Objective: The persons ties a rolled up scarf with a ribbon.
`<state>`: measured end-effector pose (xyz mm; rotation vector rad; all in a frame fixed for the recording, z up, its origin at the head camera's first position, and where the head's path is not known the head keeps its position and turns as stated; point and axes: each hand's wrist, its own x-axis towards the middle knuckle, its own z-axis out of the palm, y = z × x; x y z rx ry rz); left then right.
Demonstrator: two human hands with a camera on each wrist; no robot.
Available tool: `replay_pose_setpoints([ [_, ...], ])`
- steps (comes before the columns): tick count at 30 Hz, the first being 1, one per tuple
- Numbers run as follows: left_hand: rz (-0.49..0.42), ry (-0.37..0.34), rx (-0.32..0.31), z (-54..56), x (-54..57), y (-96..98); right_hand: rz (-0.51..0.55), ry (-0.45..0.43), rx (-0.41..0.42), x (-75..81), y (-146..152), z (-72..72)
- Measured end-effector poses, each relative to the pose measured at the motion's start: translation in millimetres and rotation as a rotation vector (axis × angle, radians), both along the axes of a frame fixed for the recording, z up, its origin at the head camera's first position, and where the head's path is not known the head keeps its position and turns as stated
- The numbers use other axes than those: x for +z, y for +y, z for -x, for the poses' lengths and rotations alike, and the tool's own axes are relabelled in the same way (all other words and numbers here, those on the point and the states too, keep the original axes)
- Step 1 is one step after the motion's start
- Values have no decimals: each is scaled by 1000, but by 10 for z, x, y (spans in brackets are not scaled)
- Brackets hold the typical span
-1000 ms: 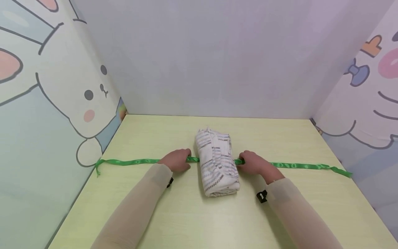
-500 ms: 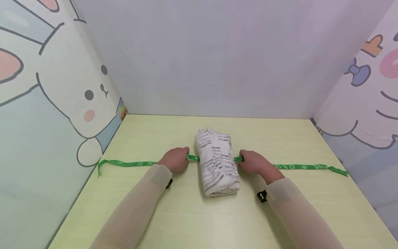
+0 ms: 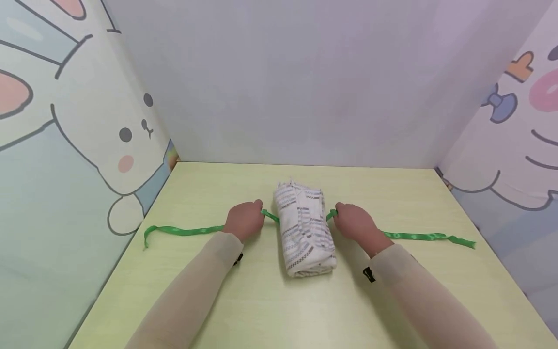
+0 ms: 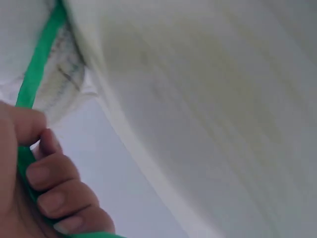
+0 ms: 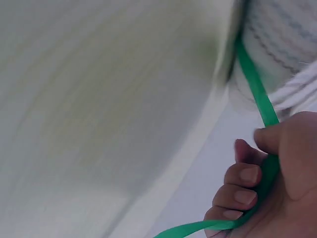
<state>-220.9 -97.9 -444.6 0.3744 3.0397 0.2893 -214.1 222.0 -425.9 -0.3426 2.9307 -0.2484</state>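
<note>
A folded white cloth (image 3: 305, 232) with grey and coloured woven stripes lies lengthwise on the table. Under it runs a green ribbon (image 3: 418, 236), hidden where the cloth covers it. Left of the cloth, my left hand (image 3: 244, 220) grips the ribbon, fingers curled round it in the left wrist view. My right hand (image 3: 355, 222) holds the ribbon the same way on the cloth's right side. From each hand a short stretch slopes down to the cloth's edge. The ribbon's loose ends trail outward to both sides of the table.
The pale yellow table (image 3: 279, 310) meets a plain greyish wall (image 3: 305, 87) at the back. Side walls with cartoon pictures, one a white rabbit (image 3: 100, 111), stand left and right. Beige sleeves (image 3: 192, 291) cover both forearms, with a small black piece (image 3: 369, 274) at the right wrist.
Both hands have risen slightly with the ribbon, so its short stretches beside the cloth now slant upward. The ribbon's outer ends have slid inward. The cloth stays in place.
</note>
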Motion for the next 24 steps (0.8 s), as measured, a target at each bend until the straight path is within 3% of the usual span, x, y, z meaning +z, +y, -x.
replay_pose_setpoints([
  [8,-422,-91,84,-38,104,79,383,-47,-127,-5,-45,19],
  [14,-707,-66,115,-30,220,120,673,-32,-152,74,-112,68],
  [24,-980,-90,139,-106,237,184,1020,-67,-141,122,-257,-12],
])
